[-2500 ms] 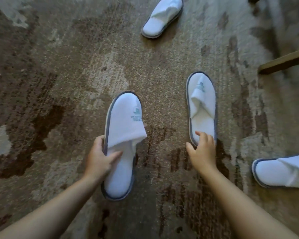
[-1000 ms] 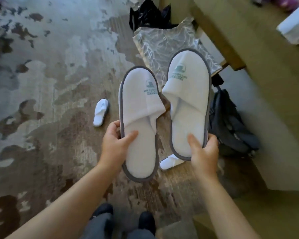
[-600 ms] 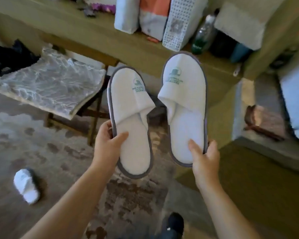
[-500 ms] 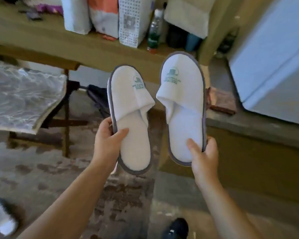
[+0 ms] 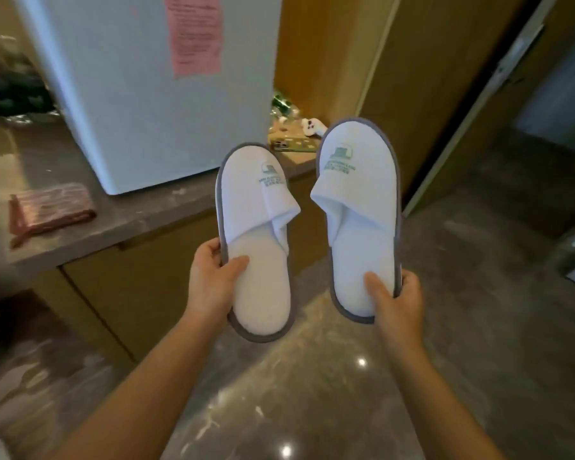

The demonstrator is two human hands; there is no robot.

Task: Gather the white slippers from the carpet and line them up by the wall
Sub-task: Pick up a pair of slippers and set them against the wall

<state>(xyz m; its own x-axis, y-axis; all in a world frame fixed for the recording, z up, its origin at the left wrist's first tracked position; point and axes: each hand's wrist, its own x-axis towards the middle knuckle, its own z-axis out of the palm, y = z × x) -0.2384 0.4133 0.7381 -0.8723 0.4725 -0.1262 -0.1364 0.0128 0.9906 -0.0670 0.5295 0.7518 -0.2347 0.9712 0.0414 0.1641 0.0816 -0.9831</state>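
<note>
I hold two white slippers with grey edging and green logos up in front of me, toes pointing away. My left hand grips the heel end of the left slipper. My right hand grips the heel end of the right slipper, which sits a little higher. Both slippers are in the air above a shiny grey stone floor. No other slipper shows in this view.
A white mini fridge with a pink notice stands on a grey stone counter over wooden cabinet fronts at left. A reddish folded item lies on the counter. A wooden wall panel and a dark doorway are at right.
I lifted both slippers off the carpet and turned right with them. The view swung from carpet and luggage bench, past the shelf, to the fridge, counter and stone floor.
</note>
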